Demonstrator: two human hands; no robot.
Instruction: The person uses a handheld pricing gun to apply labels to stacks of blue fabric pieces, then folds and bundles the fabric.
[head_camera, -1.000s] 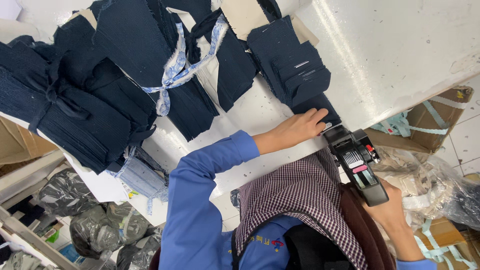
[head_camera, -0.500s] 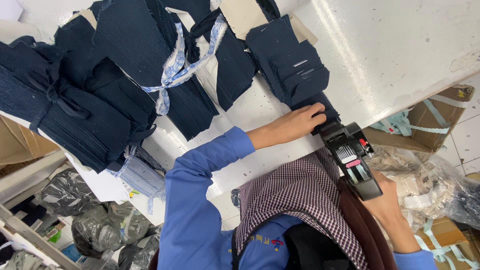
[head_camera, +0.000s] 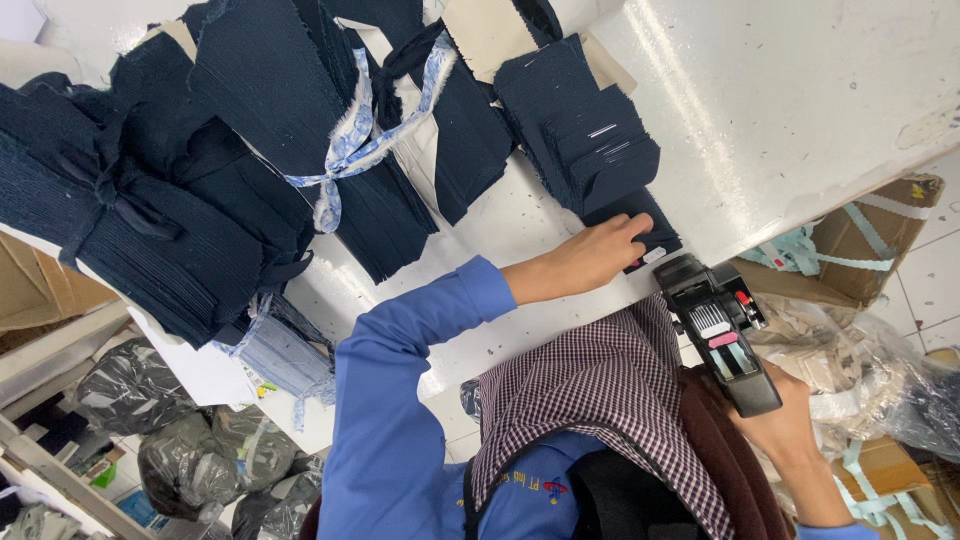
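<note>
My left hand (head_camera: 590, 262), in a blue sleeve, lies flat on the nearest piece of a fanned stack of dark navy fabric pieces (head_camera: 585, 140) at the white table's edge. A small white label (head_camera: 655, 255) shows on that piece, next to my fingertips. My right hand (head_camera: 790, 430) grips a black hand-held label gun (head_camera: 718, 335), its nose just short of the labelled piece. My checked headscarf (head_camera: 600, 400) fills the lower middle of the view.
Tied bundles of navy fabric (head_camera: 150, 220) cover the table's left side, one bound with a pale blue strip (head_camera: 350, 150). The white tabletop (head_camera: 800, 110) is bare at right. Cardboard boxes (head_camera: 870, 250) and plastic bags (head_camera: 870, 370) stand on the floor at right, dark bags (head_camera: 130, 390) at lower left.
The label gun's nose pushed in toward the fabric piece, then drew back slightly. My left hand has stayed on the piece.
</note>
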